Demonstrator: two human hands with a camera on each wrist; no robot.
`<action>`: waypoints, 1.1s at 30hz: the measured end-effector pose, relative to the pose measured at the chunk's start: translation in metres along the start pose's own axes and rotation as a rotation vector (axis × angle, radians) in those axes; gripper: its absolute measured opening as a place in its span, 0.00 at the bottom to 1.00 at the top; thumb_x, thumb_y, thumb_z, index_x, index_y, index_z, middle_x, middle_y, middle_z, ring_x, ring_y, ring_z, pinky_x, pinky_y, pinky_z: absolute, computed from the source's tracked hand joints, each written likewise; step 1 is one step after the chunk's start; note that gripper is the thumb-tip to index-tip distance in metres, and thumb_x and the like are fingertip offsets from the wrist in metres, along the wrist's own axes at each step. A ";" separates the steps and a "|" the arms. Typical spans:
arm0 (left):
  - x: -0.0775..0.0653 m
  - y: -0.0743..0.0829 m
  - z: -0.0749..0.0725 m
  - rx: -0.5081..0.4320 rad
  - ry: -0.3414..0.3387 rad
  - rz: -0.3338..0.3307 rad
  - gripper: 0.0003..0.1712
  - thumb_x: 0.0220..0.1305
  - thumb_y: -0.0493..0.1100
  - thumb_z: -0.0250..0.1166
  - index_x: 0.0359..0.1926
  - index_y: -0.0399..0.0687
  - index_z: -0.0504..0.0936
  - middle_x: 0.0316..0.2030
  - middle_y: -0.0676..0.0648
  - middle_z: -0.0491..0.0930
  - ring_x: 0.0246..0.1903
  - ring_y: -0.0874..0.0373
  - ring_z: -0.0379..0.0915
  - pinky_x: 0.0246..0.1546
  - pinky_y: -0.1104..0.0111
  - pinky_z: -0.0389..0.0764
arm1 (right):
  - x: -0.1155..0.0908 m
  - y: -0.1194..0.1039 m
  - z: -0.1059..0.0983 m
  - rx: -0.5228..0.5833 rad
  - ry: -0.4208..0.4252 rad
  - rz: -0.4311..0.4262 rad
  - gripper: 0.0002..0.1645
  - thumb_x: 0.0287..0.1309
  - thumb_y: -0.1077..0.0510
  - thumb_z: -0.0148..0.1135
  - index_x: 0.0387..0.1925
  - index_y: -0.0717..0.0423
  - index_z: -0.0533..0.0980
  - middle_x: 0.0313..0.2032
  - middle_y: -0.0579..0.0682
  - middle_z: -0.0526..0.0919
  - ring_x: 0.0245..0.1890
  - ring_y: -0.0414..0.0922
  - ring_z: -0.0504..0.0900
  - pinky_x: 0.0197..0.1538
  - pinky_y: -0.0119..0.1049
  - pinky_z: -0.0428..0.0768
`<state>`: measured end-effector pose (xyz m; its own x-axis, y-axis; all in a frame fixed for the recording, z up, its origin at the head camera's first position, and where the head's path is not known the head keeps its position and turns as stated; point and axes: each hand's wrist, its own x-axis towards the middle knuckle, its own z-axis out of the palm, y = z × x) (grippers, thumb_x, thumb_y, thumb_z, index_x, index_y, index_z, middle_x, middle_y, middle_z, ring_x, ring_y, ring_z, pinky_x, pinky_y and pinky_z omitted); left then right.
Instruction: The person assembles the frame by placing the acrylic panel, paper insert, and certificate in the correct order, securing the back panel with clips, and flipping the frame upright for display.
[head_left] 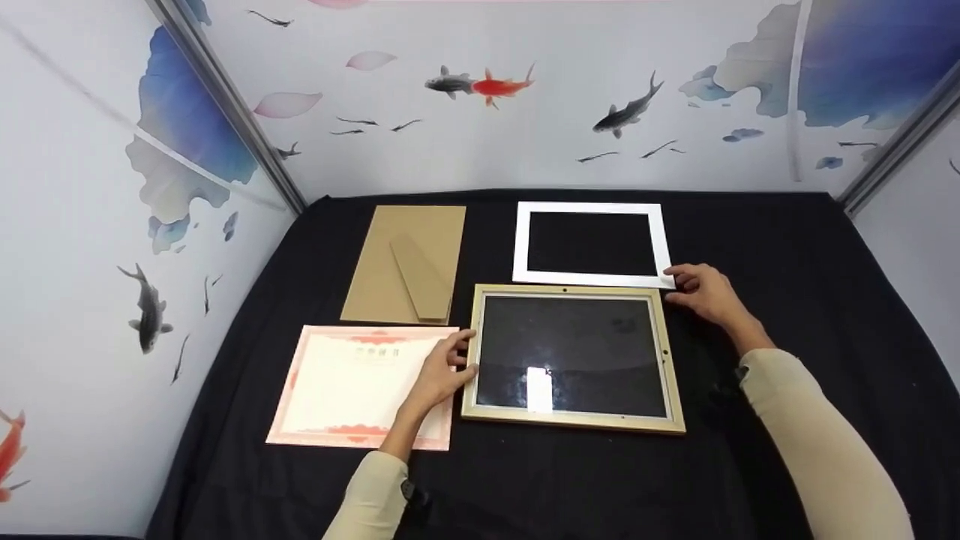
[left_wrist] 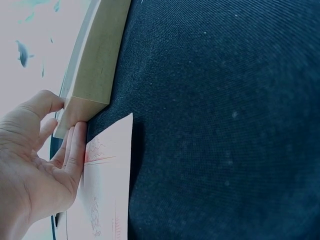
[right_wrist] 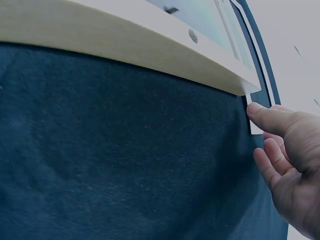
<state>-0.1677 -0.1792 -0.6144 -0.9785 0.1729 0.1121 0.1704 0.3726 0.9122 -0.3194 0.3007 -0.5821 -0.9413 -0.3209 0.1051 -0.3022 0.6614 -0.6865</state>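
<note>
A picture frame (head_left: 469, 379) with a gold-coloured wooden border and a glossy dark inside lies on the black cloth. My left hand (head_left: 441, 373) is at the frame's left side; in the left wrist view its fingertips (left_wrist: 79, 129) are right at the frame's end face. Just beyond the frame lies a white rectangular mat (head_left: 590, 279) with an open middle. Close by the mat's near right corner is my right hand (head_left: 709, 295), fingers loosely bent and spread apart. In the right wrist view the thumb (right_wrist: 270, 118) overlaps the mat's edge.
A certificate (head_left: 337, 397) with a pink border lies left of the frame, partly under the left forearm in the head view. Behind it is a brown backing board (head_left: 371, 262) with a stand leg (head_left: 416, 281). White printed panels (head_left: 525, 150) enclose the table's back and sides.
</note>
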 end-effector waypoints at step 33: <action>0.003 0.003 0.000 0.001 -0.002 -0.019 0.34 0.56 0.27 0.70 0.65 0.35 0.73 0.49 0.33 0.74 0.42 0.40 0.80 0.47 0.49 0.80 | 0.022 0.007 0.001 -0.075 0.035 -0.104 0.12 0.57 0.68 0.73 0.44 0.65 0.85 0.26 0.52 0.75 0.26 0.47 0.70 0.32 0.41 0.69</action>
<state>-0.1703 -0.1777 -0.6115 -0.9815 0.1671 0.0938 0.1515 0.3764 0.9140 -0.3419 0.2976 -0.5849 -0.9087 -0.3675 0.1983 -0.4072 0.6753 -0.6150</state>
